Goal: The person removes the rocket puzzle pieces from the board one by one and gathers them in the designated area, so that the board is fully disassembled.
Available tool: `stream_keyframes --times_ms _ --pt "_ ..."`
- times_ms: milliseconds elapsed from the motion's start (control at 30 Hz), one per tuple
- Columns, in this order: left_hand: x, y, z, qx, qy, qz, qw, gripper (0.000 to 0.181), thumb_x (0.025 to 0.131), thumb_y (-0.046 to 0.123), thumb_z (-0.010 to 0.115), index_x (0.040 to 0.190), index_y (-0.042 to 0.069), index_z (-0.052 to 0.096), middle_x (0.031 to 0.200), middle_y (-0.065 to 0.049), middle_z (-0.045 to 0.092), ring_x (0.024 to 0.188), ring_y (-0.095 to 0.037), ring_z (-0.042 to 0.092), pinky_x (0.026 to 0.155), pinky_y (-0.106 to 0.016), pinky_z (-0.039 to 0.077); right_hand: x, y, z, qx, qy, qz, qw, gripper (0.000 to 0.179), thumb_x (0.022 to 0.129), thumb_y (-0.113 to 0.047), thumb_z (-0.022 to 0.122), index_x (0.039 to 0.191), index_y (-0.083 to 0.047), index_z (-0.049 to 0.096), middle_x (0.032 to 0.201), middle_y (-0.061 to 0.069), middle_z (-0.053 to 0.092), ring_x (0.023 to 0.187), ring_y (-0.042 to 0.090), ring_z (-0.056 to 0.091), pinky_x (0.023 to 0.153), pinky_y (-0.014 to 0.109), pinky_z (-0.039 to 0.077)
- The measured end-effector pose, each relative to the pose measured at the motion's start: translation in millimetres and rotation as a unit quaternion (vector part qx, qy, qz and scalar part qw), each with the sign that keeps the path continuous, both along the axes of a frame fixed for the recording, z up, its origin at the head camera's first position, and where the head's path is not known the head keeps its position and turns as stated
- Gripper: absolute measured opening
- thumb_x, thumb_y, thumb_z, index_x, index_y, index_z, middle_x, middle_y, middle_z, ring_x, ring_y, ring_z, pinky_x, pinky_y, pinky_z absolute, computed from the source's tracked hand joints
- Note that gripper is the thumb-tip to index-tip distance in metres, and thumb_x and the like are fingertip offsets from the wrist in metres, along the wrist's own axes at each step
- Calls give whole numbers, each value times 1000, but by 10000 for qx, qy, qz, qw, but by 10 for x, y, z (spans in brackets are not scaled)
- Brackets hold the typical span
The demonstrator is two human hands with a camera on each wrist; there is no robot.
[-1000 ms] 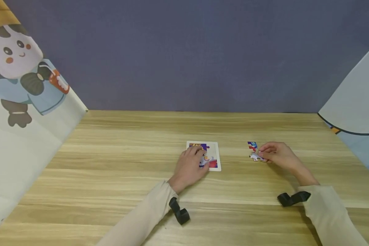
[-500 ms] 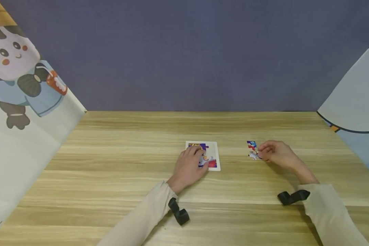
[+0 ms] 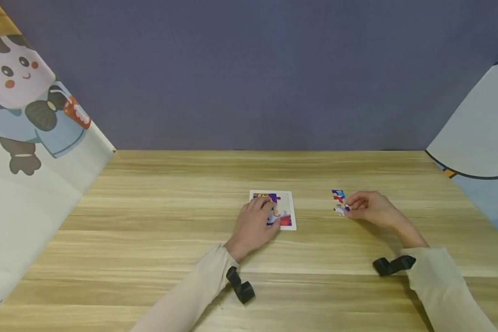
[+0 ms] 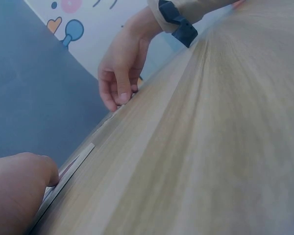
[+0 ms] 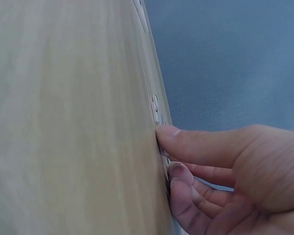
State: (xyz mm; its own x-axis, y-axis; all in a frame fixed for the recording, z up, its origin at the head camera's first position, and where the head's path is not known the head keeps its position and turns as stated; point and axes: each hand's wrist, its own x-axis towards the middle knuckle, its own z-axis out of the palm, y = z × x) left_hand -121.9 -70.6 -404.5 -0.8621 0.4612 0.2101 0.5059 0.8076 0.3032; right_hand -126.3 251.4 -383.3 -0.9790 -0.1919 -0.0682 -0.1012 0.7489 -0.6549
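A white-framed jigsaw puzzle board (image 3: pixel 288 226) lies on the wooden table, its left and lower parts filled with purple, red and grey picture pieces. My left hand (image 3: pixel 255 222) rests on the board's left side and hides part of the picture; in the left wrist view my left thumb (image 4: pixel 46 171) touches the frame. To the right are a few loose puzzle pieces, one blue and red (image 3: pixel 338 195). My right hand (image 3: pixel 372 210) pinches a white and purple puzzle piece (image 3: pixel 341 210) between thumb and fingers, low over the table. In the right wrist view its thumb (image 5: pixel 201 147) covers much of that piece.
The wooden table (image 3: pixel 182 286) reaches back to a dark blue-grey wall panel (image 3: pixel 249 78). Printed cartoon panels (image 3: pixel 45 106) stand at both sides. Each wrist carries a black camera mount (image 3: pixel 240 285).
My right fingers have shifted slightly, and a purple part of the piece now shows between thumb and fingertips. My left hand has stayed on the board.
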Motion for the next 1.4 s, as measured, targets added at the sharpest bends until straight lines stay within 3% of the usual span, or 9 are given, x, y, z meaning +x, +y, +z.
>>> stream_keyframes --times_ms 700,1100,1400 --pt "-19 -3 3 -54 95 7 9999 45 92 39 54 125 11 59 133 -9 54 126 -25 48 107 -42 39 -4 -22 49 6 -134 -2 9999 35 80 -15 76 103 7 61 87 10 60 73 9 51 61 20 45" --pt "-30 9 -10 2 105 13 9999 44 91 38 55 125 11 60 133 -9 54 126 -26 48 106 -43 40 -14 -96 68 61 126 -16 9999 31 79 -13 76 99 6 63 86 11 62 73 10 53 62 19 46" --pt "-29 11 -3 75 102 -35 9999 41 93 35 52 126 10 59 134 -10 54 127 -26 48 108 -43 39 -18 -271 131 -38 259 232 9994 30 80 -14 76 100 5 62 86 9 63 73 7 53 63 19 47"
